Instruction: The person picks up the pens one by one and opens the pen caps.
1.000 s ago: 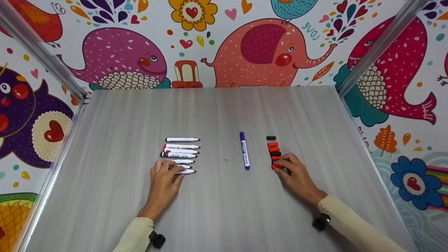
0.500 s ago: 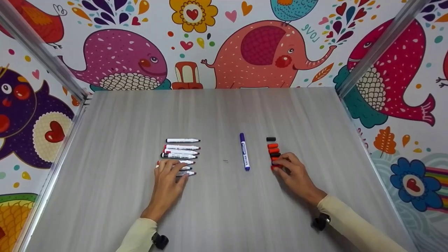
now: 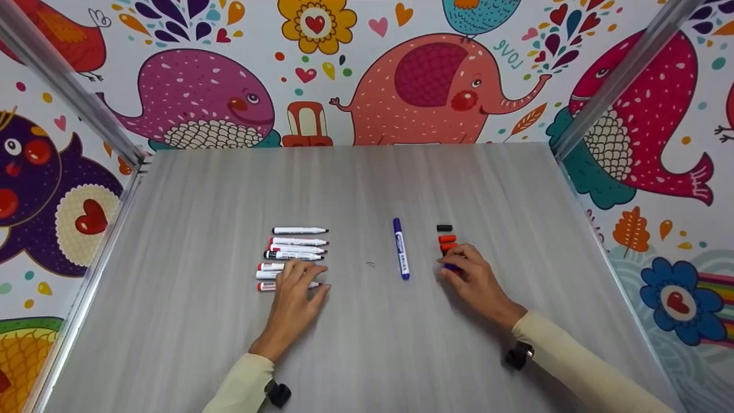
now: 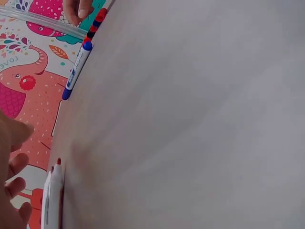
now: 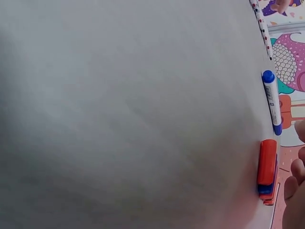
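Observation:
In the head view, several uncapped white markers [image 3: 300, 230] lie in a column at left, tips to the right. My left hand [image 3: 293, 304] is over the lowest ones, fingers spread; the left wrist view shows its fingers apart above a marker [image 4: 52, 200]. Several loose caps line up at right, including a black cap [image 3: 444, 228], a red cap [image 3: 447, 238] and a blue cap [image 3: 452, 267]. Over the lower caps hovers my right hand [image 3: 479, 287], hiding some. In the right wrist view its loosely bent fingers stay apart from the nearest red cap [image 5: 268, 162].
Between the two groups lies a capped blue marker [image 3: 401, 249], nearly upright in the head view. Small dark marks [image 3: 370, 264] show on the grey table [image 3: 355, 344]. Cartoon-printed walls [image 3: 309, 74] and metal posts [image 3: 622, 80] bound the table.
My left hand has slid right along the lower markers, uncovering their left ends. The right hand has shifted slightly up and left over the caps. The markers and caps look unmoved.

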Available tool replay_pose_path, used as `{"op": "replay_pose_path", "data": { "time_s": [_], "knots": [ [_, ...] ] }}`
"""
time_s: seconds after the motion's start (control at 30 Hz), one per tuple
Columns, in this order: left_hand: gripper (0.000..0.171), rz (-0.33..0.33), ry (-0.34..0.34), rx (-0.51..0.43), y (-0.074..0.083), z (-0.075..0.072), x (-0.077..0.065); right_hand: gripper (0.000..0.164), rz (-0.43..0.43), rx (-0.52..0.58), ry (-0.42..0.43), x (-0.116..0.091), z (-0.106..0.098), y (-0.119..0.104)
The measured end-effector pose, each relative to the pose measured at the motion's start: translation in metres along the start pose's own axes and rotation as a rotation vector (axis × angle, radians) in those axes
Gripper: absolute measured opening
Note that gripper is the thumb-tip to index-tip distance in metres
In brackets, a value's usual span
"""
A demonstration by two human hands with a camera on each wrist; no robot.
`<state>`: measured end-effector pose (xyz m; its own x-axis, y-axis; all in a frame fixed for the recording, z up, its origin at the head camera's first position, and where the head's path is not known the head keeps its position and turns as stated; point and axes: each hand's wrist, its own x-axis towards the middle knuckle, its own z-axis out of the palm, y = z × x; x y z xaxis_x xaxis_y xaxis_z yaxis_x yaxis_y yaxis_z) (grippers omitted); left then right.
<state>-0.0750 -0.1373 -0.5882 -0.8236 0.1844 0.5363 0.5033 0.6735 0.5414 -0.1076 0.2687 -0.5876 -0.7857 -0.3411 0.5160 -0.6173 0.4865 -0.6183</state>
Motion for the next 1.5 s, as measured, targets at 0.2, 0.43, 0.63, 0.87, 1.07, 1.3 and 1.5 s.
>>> {"op": "replay_pose_path", "data": {
  "time_s": [0.2,0.43,0.63,0.87,1.07,1.3,1.5],
  "knots": [
    [0.036,0.008,-0.030,-0.045,0.009,0.009,0.004,0.025,0.014,-0.029,-0.025,0.006,0.003,-0.002],
    [0.037,0.010,-0.078,-0.086,0.015,0.015,0.006,0.022,0.079,-0.041,-0.071,0.012,0.003,-0.006],
    [0.038,-0.004,-0.124,-0.107,0.016,0.020,0.006,0.026,0.093,-0.062,-0.088,0.016,0.004,-0.007],
    [0.038,0.024,-0.120,-0.097,0.019,0.025,0.009,0.028,0.063,-0.039,-0.110,0.021,0.006,-0.006],
    [0.039,0.032,-0.137,-0.100,0.023,0.029,0.013,0.030,0.072,-0.032,-0.135,0.026,0.007,-0.005],
    [0.039,0.026,-0.157,-0.113,0.027,0.034,0.016,0.031,0.114,-0.068,-0.175,0.035,0.007,-0.009],
    [0.042,0.013,-0.188,-0.130,0.033,0.040,0.018,0.040,0.108,-0.075,-0.196,0.043,0.011,-0.010]
  ]
}}
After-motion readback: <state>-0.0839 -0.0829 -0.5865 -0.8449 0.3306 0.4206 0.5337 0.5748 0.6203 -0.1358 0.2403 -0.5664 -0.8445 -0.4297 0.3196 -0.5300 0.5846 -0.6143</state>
